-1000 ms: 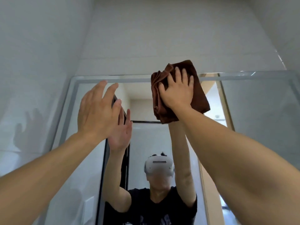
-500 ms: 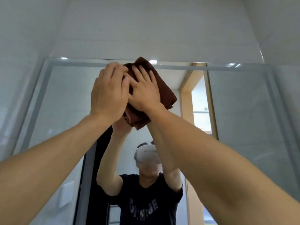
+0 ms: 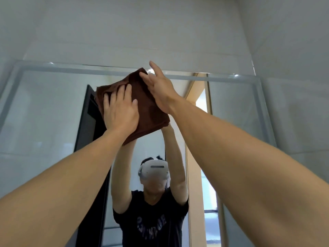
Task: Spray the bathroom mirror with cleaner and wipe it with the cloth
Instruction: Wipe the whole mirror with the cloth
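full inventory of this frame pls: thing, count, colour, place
cloth: 1, dark brown, folded, flat against the mirror near its top edge
mirror: 1, pale frosted border, on the wall ahead; shows the person's reflection, a dark door and a lit doorway
wall tiles: many, white, above and beside the mirror
left hand: 1, fingers straight, pressing the cloth's lower left part
right hand: 1, fingers straight, at the cloth's upper right edge; contact unclear

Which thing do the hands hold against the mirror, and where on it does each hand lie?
The brown cloth. The left hand presses flat on its lower left; the right hand touches its upper right edge.
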